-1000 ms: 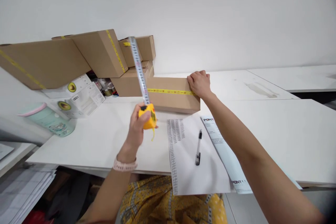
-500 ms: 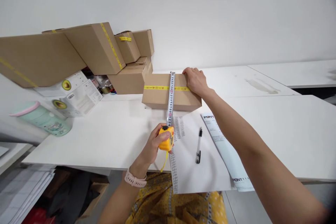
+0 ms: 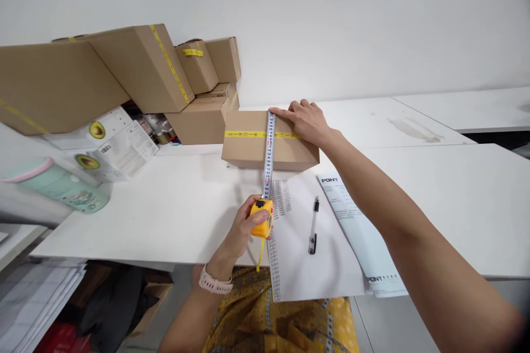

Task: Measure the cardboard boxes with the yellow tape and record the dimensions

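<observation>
In my left hand (image 3: 243,227) is a yellow tape measure (image 3: 260,226), its yellow wrist strap dangling below. The silver blade (image 3: 269,154) runs out away from me across the top of a cardboard box (image 3: 244,149) sealed with yellow printed tape. My right hand (image 3: 307,120) rests on the box's far right part. Its index finger stretches left to the blade's tip at the far edge, while the other fingers bend over that edge, their tips hidden. Nearer me, a black-capped clear pen (image 3: 313,226) lies on a white sheet (image 3: 331,273) with printed columns.
Stacked cardboard boxes (image 3: 144,77) stand at the back left, above a white box with avocado pictures (image 3: 120,154). A mint tumbler (image 3: 62,185) leans at the left. A pale blue PONY packet (image 3: 364,242) lies right of the sheet on the white table (image 3: 434,204).
My right index finger has reached left to the tip of the blade; before, that hand was bunched at the box's far right edge. The left hand keeps its grip. The view has shifted slightly.
</observation>
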Tool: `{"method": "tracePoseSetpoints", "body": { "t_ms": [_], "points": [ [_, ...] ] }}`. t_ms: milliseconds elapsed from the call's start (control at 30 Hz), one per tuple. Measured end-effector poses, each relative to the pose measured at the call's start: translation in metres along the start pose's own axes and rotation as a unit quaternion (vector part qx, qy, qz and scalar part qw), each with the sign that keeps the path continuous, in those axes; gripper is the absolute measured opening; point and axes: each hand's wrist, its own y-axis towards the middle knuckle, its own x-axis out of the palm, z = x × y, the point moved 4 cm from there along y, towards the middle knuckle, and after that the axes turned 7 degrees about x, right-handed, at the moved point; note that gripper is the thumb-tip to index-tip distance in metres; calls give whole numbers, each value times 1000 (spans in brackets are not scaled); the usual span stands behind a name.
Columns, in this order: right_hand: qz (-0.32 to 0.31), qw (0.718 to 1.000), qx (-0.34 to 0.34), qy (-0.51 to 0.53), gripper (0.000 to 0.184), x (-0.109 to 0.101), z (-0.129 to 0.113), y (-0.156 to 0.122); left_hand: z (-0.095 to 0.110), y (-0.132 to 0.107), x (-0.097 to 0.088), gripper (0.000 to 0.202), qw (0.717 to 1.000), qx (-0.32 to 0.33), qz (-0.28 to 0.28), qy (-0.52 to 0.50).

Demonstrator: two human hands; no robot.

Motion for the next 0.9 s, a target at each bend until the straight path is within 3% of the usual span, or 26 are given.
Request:
{"method": "tracePoseSetpoints", "body": {
  "t_ms": [267,467,600,733,900],
  "points": [
    [-19,996,-3,-84,54,-3,-4,0,-6,4,-2,63,1000,7,-24,-3],
    [-1,996,-1,-87,52,-2,-4,-3,-14,3,-5,64,999,11,-31,-21],
    [39,996,35,-68,50,-4,-5,-13,-15,-14,-4,66,993,83,-42,-72],
    [79,993,42,-74,49,-10,-18,-41,-9,-43,-7,64,984,155,-28,-84],
    [92,993,3,-76,46,-6,-43,-110,-21,-82,-7,68,992,98,-28,-78]
  ]
}}
